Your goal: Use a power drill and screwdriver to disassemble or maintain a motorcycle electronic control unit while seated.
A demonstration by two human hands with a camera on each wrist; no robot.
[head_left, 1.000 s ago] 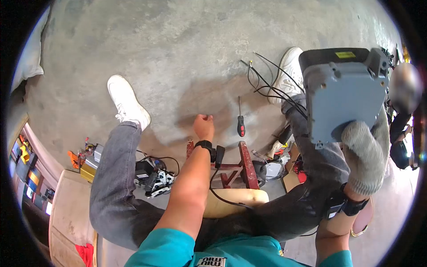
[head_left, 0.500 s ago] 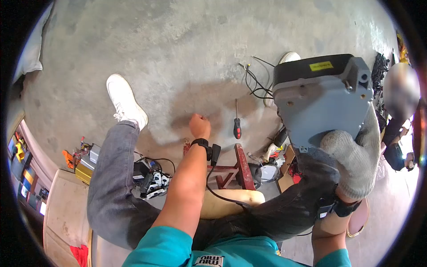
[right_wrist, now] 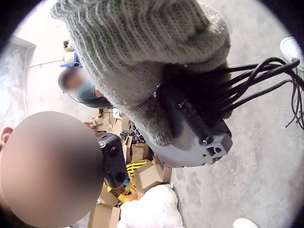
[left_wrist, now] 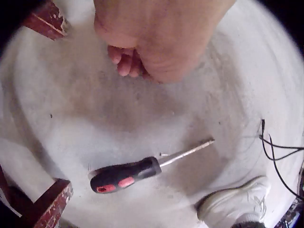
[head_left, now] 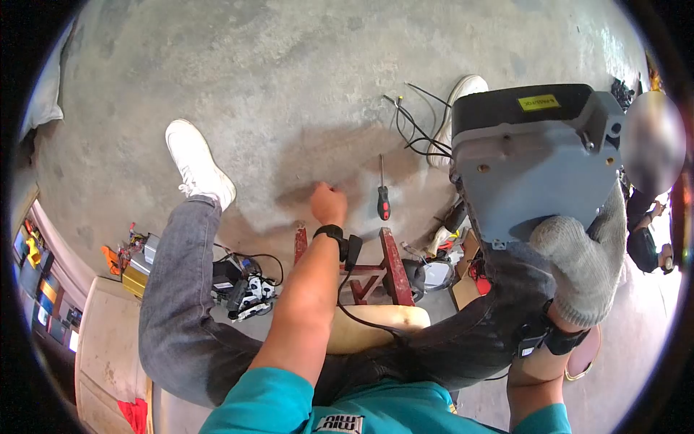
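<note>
Head view: gloved right hand [head_left: 582, 267] gripping the housing [head_left: 542, 177], thumb across its grey face; housing at the hand's 11 o'clock; left arm extended, left hand [head_left: 330, 205] curled closed, palm hidden; screwdriver [head_left: 383, 204] at its 3 o'clock.

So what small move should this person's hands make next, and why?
Perhaps bring the left hand over to steady the grey housing: only the gloved right hand grips it, black cables trail from it, and the left shows nothing held.

Red-and-black screwdriver handle [head_left: 384, 204].
</note>
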